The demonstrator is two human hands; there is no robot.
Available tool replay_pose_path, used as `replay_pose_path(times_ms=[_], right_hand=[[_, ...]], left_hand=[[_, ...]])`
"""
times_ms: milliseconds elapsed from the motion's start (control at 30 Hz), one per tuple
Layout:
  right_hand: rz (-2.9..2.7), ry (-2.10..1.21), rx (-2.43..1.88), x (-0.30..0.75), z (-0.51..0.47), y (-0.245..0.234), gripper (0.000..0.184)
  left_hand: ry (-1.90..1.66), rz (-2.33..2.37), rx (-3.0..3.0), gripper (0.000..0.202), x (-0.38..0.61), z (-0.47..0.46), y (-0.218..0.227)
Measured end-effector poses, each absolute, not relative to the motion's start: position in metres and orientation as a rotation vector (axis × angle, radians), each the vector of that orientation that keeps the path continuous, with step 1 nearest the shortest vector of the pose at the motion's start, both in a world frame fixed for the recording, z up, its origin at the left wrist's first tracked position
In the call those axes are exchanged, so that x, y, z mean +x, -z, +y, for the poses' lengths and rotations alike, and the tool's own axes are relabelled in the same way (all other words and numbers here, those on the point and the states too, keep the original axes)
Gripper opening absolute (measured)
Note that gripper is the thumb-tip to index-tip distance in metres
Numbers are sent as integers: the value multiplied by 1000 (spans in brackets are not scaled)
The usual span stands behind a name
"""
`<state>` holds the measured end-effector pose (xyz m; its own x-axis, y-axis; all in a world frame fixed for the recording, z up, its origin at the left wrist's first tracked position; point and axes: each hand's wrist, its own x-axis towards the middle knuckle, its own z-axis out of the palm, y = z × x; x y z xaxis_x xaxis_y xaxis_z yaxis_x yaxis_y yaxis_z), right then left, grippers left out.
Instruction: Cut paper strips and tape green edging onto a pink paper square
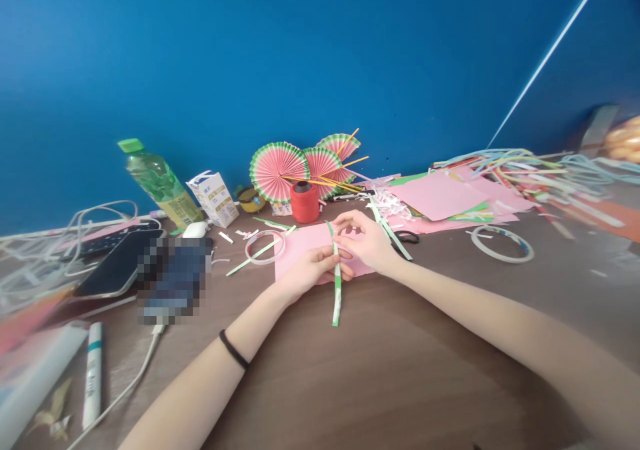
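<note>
A narrow green paper strip with a white layer along it [337,297] hangs upright between my two hands. My left hand [317,267] pinches it near the middle, some fingers passing behind it. Higher up, my right hand [364,240] has its thumb and fingertips closed at the strip's upper part. Beneath both hands a pink paper sheet [290,257] lies on the brown table [390,363]. To its left a roll of white tape [264,247] rests partly over a thin green strip [245,264]. Black-handled scissors [407,237] lie right of my right hand, partly hidden.
Behind stand pink-and-green pleated paper fans [280,170] and a red thread spool [305,203]. Left are a green-capped bottle [163,183], a small carton [214,199], phones [117,263], cables and a marker [93,377]. Right are pink sheets [445,197], another tape roll [503,245] and tangled strips [545,177].
</note>
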<state>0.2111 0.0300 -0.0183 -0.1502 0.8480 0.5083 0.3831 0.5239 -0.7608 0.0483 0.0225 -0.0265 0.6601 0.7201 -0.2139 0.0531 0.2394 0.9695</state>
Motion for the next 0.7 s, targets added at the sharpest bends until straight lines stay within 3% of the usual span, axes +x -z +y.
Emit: replay_pose_path(times_ms=[400, 700], right_hand=[[-1731, -641, -1028, 211, 33, 22, 21], [-1729, -685, -1051, 211, 31, 18, 21]], left_hand=[[-513, 706, 1298, 44, 48, 20, 20], [-539, 772, 1283, 41, 50, 18, 22]])
